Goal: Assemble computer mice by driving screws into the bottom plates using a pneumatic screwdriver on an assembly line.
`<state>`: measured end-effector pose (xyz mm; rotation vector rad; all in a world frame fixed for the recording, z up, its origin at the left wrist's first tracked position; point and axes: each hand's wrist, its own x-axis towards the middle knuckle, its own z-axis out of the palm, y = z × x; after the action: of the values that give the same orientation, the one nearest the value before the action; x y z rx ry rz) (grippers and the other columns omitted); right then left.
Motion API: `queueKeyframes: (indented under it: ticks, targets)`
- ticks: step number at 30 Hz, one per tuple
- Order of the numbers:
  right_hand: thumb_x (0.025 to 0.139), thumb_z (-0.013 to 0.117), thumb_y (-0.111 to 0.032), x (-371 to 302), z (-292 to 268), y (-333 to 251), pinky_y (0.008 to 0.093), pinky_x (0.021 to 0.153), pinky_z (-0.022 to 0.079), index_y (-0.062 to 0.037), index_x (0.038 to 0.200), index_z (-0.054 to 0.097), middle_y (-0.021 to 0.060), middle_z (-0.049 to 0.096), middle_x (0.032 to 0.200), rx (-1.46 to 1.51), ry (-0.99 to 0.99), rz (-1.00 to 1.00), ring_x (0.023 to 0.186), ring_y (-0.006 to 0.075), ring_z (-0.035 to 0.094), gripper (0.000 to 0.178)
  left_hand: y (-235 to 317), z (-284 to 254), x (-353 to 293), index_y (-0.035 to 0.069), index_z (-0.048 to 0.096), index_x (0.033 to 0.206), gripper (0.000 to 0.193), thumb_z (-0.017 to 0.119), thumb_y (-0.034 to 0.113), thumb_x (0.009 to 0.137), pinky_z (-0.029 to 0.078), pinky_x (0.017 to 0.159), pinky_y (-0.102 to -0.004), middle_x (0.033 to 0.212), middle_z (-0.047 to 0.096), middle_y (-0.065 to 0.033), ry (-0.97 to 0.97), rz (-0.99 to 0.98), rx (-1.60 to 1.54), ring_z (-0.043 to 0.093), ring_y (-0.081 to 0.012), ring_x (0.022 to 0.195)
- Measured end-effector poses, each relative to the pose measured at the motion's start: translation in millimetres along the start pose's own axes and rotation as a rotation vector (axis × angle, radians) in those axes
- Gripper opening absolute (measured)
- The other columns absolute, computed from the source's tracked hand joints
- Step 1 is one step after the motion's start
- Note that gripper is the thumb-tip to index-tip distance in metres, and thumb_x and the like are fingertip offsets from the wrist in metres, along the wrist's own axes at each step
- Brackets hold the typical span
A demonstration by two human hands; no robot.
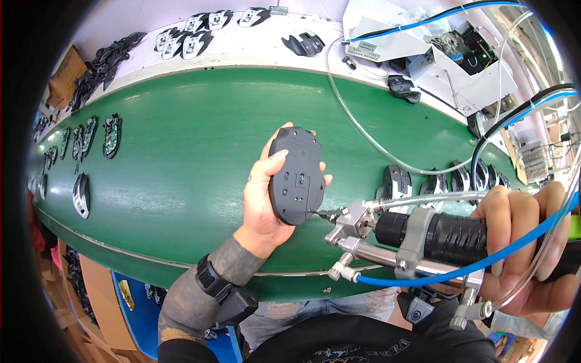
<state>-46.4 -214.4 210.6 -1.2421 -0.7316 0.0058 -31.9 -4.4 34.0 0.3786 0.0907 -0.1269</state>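
Observation:
My left hand (259,196) is wrapped round a black computer mouse (296,160), its underside turned up and fingertips showing past its right edge. Small screw holes and a sensor window show on that base. In my right hand (523,236) is a black power screwdriver (454,235), lying nearly level and pointing left. A metal feed head with clear and blue air hoses is clamped to the front of this tool. Its thin tip meets the mouse at the lower right corner, close to a screw hole; whether a screw is there I cannot tell.
A green conveyor belt (175,157) runs under my hands. Several mouse shells (396,181) stand at its right, and circuit-board halves (112,136) at its left. More shells (196,43) line the white ledge behind. An opened white machine (466,66) with looping hoses occupies the far right.

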Motion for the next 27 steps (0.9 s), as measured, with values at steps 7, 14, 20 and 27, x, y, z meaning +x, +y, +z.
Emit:
queueKeyframes:
  ticks: [7,14,20,27]
  targets:
    - [0.079,0.076,-0.008,-6.5,-0.4,-13.6,0.025,0.055,0.051,-0.0099,0.084,0.051,0.0003,0.056,0.075,0.21,0.19,-0.143,0.053,0.0134,0.057,0.025,3.1,-13.0,10.1,0.011,0.038,0.139,0.053,0.051,0.024,0.09,0.054,0.084,-0.0429,0.119,0.051,-0.0117,0.222,0.02,0.213,0.059,-0.0237,0.093]
    - [0.095,0.055,-0.04,14.5,-11.4,32.2,0.035,0.058,0.051,-0.0167,0.144,0.034,0.0107,0.058,0.111,0.53,-0.348,-0.58,0.071,0.0245,0.061,0.059,-5.8,-1.2,4.0,0.011,0.036,0.141,0.055,0.051,0.022,0.089,0.055,0.082,-0.0425,0.119,0.05,-0.0131,0.115,-0.027,0.172,0.06,-0.0246,0.094]
    - [0.092,0.056,-0.02,-1.7,14.9,-10.6,0.0311,0.06,0.054,-0.0088,0.117,0.044,0.007,0.061,0.091,0.109,0.09,-0.111,0.062,0.0193,0.062,0.03,-6.1,-2.6,2.9,0.011,0.039,0.137,0.052,0.048,0.026,0.088,0.055,0.083,-0.0467,0.124,0.051,-0.0155,0.109,-0.059,0.197,0.061,-0.0298,0.097]
    - [0.095,0.055,-0.043,-8.3,23.6,-8.4,0.0344,0.058,0.051,-0.0128,0.144,0.032,0.0081,0.058,0.098,0.06,0.014,-0.161,0.067,0.0212,0.061,0.062,-8.0,8.5,-5.6,0.009,0.038,0.139,0.053,0.05,0.024,0.09,0.056,0.083,-0.0478,0.122,0.052,-0.016,0.11,-0.07,0.185,0.062,-0.0304,0.095]
